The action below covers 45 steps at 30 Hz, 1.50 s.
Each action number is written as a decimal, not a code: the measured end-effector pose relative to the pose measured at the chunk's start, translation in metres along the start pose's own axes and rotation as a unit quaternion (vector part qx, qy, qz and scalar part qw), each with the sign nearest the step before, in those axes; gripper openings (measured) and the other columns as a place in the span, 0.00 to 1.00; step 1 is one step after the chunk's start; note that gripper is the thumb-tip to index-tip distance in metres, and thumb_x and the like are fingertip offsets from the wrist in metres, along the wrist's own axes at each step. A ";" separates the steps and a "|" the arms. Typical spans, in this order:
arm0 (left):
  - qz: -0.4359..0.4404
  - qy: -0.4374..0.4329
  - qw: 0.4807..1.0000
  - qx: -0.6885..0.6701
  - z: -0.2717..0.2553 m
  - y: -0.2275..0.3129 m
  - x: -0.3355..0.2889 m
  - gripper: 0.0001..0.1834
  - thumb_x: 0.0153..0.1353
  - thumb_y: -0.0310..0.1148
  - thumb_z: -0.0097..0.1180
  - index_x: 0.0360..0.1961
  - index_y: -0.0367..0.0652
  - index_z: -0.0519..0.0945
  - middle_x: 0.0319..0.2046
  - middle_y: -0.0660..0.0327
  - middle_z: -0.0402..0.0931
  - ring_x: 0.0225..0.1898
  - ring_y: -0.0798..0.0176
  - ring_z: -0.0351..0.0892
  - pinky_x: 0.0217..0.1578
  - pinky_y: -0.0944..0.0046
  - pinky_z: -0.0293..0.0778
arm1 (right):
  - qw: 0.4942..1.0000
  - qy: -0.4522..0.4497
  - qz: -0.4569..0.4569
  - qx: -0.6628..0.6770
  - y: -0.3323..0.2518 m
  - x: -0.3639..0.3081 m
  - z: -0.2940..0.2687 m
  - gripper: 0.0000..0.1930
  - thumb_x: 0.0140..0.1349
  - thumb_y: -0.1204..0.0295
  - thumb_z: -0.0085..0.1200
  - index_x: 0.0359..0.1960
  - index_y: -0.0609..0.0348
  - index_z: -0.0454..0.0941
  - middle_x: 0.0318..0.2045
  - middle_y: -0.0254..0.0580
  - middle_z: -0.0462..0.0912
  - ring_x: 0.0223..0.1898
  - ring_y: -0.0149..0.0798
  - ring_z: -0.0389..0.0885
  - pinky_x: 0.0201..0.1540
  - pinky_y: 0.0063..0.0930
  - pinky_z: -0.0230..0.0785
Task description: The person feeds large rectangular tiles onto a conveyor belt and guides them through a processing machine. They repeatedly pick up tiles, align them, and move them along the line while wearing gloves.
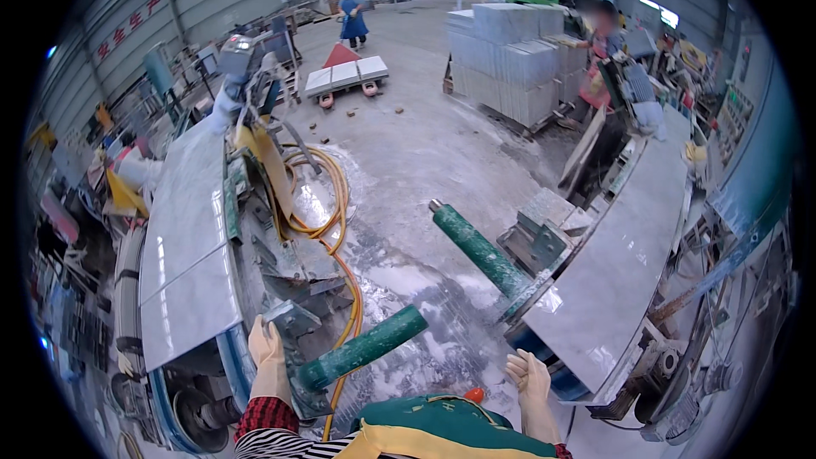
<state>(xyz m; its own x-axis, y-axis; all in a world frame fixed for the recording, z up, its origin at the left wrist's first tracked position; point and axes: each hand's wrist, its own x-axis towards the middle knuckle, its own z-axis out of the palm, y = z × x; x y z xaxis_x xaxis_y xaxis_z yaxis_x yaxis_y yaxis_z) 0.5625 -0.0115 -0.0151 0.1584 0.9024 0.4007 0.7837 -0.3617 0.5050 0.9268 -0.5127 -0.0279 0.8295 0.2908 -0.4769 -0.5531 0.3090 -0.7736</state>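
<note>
At your left, a glossy pale slab lies flat, its near corner just beside your gloved left hand, whose fingers are extended, apparently empty. Your right hand is near another pale slab; its fingers curl loosely, and whether they hold anything you cannot tell. You seem to be between grips; handling either slab would call for reaching to its edge. Beyond, a green pipe juts out near a yellow hose.
</note>
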 end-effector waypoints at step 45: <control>-0.112 0.037 0.991 0.060 -0.304 -0.303 -0.224 0.27 0.68 0.37 0.62 0.67 0.42 0.76 0.65 0.45 0.77 0.68 0.40 0.74 0.72 0.47 0.67 | 0.843 -0.431 -0.027 -0.321 0.291 -0.223 0.298 0.18 0.78 0.65 0.55 0.56 0.72 0.81 0.38 0.54 0.90 0.31 0.39 0.89 0.36 0.27 0.84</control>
<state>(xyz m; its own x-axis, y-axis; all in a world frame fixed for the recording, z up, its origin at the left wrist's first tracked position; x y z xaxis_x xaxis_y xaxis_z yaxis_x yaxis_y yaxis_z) 0.1071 -0.1750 -0.0258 -0.0695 0.9358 0.3457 0.8609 -0.1189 0.4947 0.5576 -0.2173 -0.0227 0.3339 0.9277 -0.1670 -0.1317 -0.1296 -0.9828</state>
